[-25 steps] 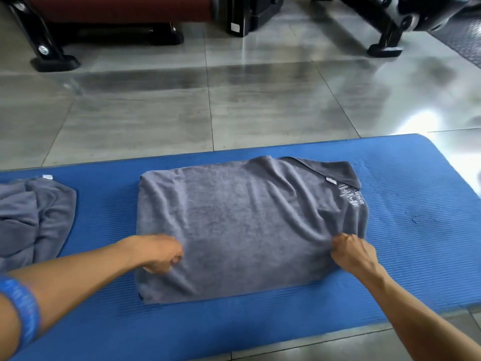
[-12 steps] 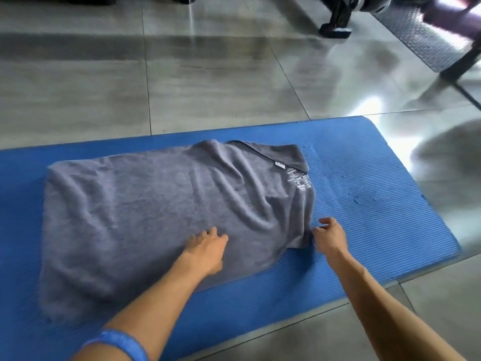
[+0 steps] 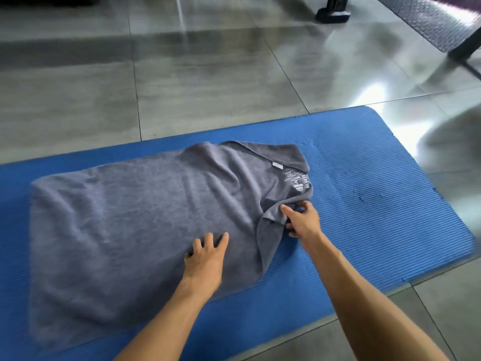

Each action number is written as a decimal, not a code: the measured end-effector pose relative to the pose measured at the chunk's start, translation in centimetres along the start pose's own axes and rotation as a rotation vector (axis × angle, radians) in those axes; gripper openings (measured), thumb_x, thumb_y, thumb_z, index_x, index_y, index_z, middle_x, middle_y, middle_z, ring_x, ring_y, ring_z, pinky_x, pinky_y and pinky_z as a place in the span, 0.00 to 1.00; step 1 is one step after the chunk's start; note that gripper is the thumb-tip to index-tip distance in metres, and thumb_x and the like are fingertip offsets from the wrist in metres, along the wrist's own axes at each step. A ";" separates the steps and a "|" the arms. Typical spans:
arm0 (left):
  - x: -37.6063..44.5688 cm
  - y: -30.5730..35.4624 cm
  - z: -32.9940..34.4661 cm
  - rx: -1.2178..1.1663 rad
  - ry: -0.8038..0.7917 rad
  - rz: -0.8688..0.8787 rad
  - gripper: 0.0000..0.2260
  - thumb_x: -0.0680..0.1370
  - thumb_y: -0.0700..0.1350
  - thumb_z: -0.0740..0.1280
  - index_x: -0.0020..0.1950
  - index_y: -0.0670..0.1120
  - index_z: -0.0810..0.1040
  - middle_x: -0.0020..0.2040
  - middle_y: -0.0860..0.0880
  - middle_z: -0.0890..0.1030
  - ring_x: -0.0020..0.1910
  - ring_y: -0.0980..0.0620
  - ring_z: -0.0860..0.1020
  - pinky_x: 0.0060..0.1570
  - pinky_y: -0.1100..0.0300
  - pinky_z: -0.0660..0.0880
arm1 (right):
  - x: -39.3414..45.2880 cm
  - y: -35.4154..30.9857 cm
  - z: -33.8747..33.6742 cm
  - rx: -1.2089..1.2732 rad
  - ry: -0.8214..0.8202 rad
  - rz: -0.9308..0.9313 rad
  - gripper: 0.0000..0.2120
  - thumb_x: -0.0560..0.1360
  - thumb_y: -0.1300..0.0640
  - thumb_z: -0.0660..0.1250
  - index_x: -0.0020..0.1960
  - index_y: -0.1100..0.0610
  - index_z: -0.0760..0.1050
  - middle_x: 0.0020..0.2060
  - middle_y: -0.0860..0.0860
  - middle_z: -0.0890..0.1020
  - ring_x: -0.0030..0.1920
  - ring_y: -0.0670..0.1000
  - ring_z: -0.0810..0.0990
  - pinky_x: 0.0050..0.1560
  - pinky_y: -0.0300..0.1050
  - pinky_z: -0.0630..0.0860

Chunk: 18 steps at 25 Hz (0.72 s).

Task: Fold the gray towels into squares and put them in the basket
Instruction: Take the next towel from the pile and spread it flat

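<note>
A gray towel [image 3: 135, 220], folded into a wide rectangle, lies on the blue mat [image 3: 364, 204]. It has white lettering and a small label near its far right corner. My left hand [image 3: 205, 254] presses flat on the towel near its front edge, fingers spread. My right hand [image 3: 302, 220] pinches the towel's right edge, which is lifted and bunched a little inward. No basket is in view.
The mat lies on a glossy gray tiled floor [image 3: 208, 74]. A black equipment foot [image 3: 333, 14] stands at the back, and a dark textured mat [image 3: 429, 22] with a black frame sits at the far right.
The view has swung right, and the second towel at the left is out of frame. My left hand slid right along the towel. My right hand took hold of the right edge and lifted it.
</note>
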<state>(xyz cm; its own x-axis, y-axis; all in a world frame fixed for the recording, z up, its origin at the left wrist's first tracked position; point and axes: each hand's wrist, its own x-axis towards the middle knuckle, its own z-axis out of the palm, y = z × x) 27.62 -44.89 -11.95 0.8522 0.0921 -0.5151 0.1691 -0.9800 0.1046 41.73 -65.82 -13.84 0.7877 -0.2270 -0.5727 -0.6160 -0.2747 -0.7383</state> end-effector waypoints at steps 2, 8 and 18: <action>-0.1 -0.2 0.0 -0.016 -0.011 0.011 0.42 0.76 0.42 0.70 0.79 0.54 0.44 0.70 0.46 0.57 0.64 0.44 0.63 0.62 0.48 0.71 | 0.3 -0.3 1.2 -0.150 0.131 -0.015 0.29 0.61 0.37 0.74 0.56 0.47 0.68 0.47 0.49 0.81 0.42 0.54 0.82 0.38 0.50 0.81; -0.2 -0.2 0.4 -0.006 -0.012 0.006 0.42 0.76 0.43 0.70 0.79 0.54 0.44 0.70 0.45 0.55 0.64 0.43 0.62 0.64 0.49 0.70 | 1.2 -2.6 1.6 0.350 0.110 0.052 0.12 0.66 0.51 0.74 0.35 0.52 0.71 0.37 0.51 0.79 0.41 0.53 0.78 0.41 0.49 0.77; -0.2 -0.5 0.5 -0.024 0.001 0.028 0.42 0.76 0.43 0.70 0.80 0.55 0.45 0.66 0.47 0.58 0.60 0.46 0.62 0.62 0.52 0.71 | -0.3 -3.2 -2.4 0.776 -0.501 0.222 0.09 0.59 0.64 0.63 0.39 0.58 0.73 0.36 0.54 0.79 0.35 0.55 0.80 0.37 0.44 0.80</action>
<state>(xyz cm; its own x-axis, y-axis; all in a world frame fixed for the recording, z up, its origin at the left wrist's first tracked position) 27.18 -44.47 -12.32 0.8574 0.0646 -0.5105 0.1567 -0.9777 0.1395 43.51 -67.10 -10.45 0.6772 0.2771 -0.6816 -0.7154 0.4645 -0.5219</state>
